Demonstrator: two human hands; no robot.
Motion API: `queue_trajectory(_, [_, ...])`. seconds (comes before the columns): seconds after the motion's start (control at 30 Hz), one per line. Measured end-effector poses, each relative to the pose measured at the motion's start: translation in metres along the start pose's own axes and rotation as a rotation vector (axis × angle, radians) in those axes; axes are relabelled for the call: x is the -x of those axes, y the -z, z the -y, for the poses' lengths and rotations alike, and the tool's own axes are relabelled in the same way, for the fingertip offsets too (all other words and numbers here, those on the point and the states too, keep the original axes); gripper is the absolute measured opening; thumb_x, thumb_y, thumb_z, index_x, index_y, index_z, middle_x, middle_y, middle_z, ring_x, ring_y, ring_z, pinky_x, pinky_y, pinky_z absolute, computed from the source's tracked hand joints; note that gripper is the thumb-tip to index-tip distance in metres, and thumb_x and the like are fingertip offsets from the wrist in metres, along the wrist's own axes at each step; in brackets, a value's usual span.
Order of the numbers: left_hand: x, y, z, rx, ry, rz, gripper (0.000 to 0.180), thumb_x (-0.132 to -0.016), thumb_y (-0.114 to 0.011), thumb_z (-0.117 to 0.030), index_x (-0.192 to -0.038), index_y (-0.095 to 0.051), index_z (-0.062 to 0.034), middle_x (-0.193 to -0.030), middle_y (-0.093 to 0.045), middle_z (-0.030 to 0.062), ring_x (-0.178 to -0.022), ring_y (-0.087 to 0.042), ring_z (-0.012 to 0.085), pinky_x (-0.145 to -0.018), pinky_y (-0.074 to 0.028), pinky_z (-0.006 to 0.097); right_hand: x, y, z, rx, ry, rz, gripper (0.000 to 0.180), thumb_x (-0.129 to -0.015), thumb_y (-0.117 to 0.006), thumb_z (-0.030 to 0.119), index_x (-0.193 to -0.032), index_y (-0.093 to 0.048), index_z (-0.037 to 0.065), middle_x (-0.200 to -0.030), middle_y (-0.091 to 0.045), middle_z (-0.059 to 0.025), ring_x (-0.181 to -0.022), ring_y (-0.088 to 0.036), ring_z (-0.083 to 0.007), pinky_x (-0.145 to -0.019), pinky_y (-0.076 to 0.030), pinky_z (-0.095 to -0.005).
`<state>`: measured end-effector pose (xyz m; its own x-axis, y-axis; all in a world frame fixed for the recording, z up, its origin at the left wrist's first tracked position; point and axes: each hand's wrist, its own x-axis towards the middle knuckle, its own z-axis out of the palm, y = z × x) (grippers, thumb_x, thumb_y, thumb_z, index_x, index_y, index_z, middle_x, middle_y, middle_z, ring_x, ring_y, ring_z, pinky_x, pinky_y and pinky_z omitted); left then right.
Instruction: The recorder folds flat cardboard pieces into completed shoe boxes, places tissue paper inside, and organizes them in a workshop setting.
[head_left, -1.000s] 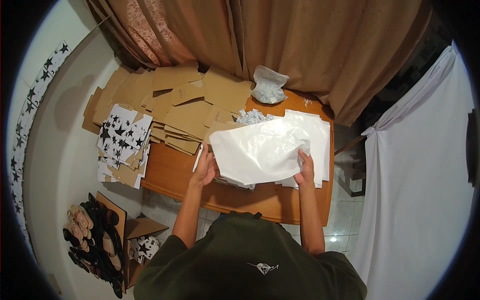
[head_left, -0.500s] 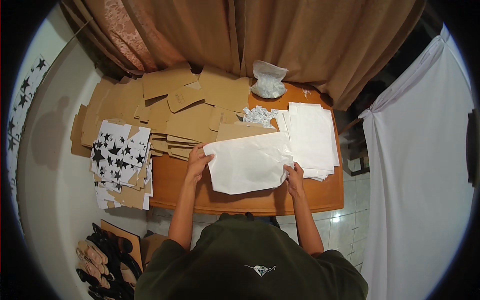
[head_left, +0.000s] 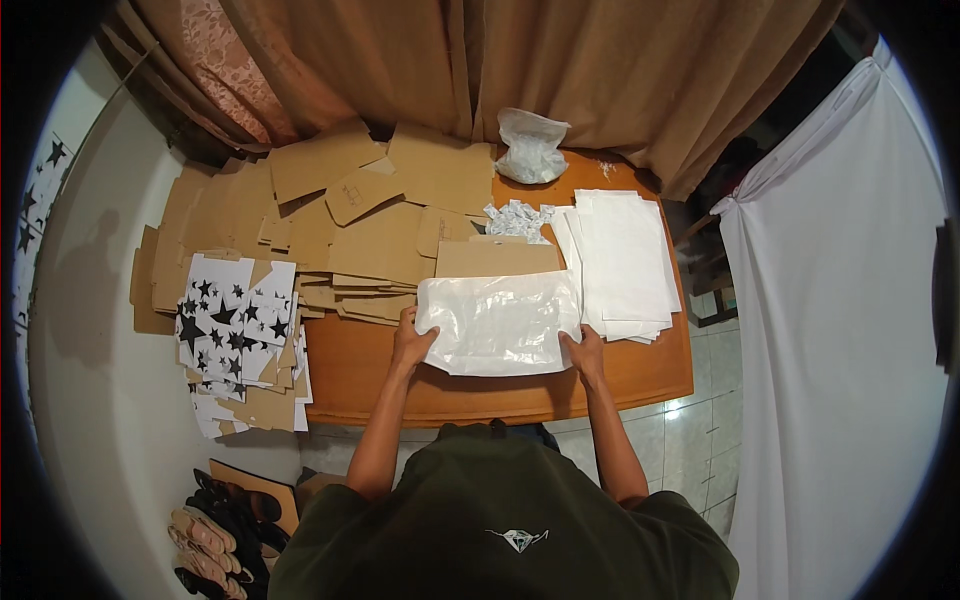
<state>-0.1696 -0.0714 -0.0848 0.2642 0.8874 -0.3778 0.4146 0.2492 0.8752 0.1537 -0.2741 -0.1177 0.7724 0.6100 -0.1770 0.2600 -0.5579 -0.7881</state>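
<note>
A flat white bag, glossy on its upper face, is stretched between my two hands above the table. My left hand is closed on its left edge, with the thumb on top. At the lower right corner my right hand pinches it the same way. The fingers underneath are hidden. Just beyond the bag lies a flat piece of brown cardboard. A pile of similar white flat bags lies to the right. Small white packets are heaped behind the cardboard.
Flat brown cardboard boxes cover the table's left and back. Star-printed white sheets lie at the left end. A translucent bag stands at the back of the wooden table. Shoes sit on the floor at lower left.
The bag has come down closer to the table and lies flatter, its upper face now shining. Both hands keep their hold, the left shifting slightly right and nearer to me.
</note>
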Motion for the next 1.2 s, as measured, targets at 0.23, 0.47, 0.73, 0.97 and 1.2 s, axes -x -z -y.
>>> queue_trajectory(0.23, [0.029,-0.004,0.018,-0.141,-0.204,-0.022,0.069,-0.081,-0.078,-0.005,-0.141,-0.044,-0.0034,-0.126,-0.065,0.0227,-0.115,-0.065,0.0343,-0.099,-0.05,0.041,0.005,0.016,0.018,0.001,0.125,0.021,0.039,-0.084,-0.078,0.019,-0.111,-0.067,-0.007,-0.1,-0.073,-0.019,-0.087,-0.069,-0.024,-0.079,-0.053,-0.0352])
queue_trajectory(0.47, [0.073,-0.009,-0.014,-0.46,-0.315,-0.421,0.066,-0.084,-0.078,-0.013,-0.14,-0.045,-0.0015,-0.124,-0.063,0.022,-0.119,-0.058,0.0412,-0.104,-0.046,0.045,0.032,0.037,0.059,0.053,0.037,0.01,0.063,-0.083,-0.08,0.027,-0.128,-0.056,-0.009,-0.121,-0.064,-0.0285,-0.112,-0.063,-0.0412,-0.092,-0.051,-0.0449])
queue_trajectory(0.73, [0.068,-0.03,-0.054,-0.66,-0.633,0.195,0.048,-0.086,-0.073,-0.009,-0.132,-0.06,-0.0033,-0.142,-0.051,0.0218,-0.13,-0.048,0.0399,-0.104,-0.045,0.049,0.028,0.03,0.128,0.524,0.855,0.358,0.056,-0.078,-0.077,0.009,-0.132,-0.06,0.011,-0.133,-0.055,-0.0192,-0.124,-0.052,-0.0388,-0.103,-0.047,-0.0473])
queue_trajectory(0.97, [0.062,-0.062,-0.03,-1.034,-0.651,0.305,0.082,-0.077,-0.084,-0.019,-0.148,-0.045,-0.0064,-0.148,-0.044,0.0233,-0.131,-0.047,0.0411,-0.102,-0.046,0.051,0.018,-0.013,0.088,0.804,0.894,0.488,0.054,-0.088,-0.064,0.011,-0.14,-0.057,0.018,-0.134,-0.054,-0.0172,-0.124,-0.052,-0.037,-0.101,-0.047,-0.0481])
queue_trajectory(1.2, [0.045,-0.078,-0.034,-1.145,-0.454,0.398,0.091,-0.075,-0.088,-0.025,-0.151,-0.041,-0.0072,-0.138,-0.05,0.0197,-0.126,-0.051,0.0374,-0.096,-0.05,0.049,0.011,-0.031,0.078,1.012,0.789,0.593,0.06,-0.098,-0.051,0.015,-0.156,-0.04,0.021,-0.146,-0.046,-0.0223,-0.128,-0.052,-0.0407,-0.098,-0.051,-0.05])
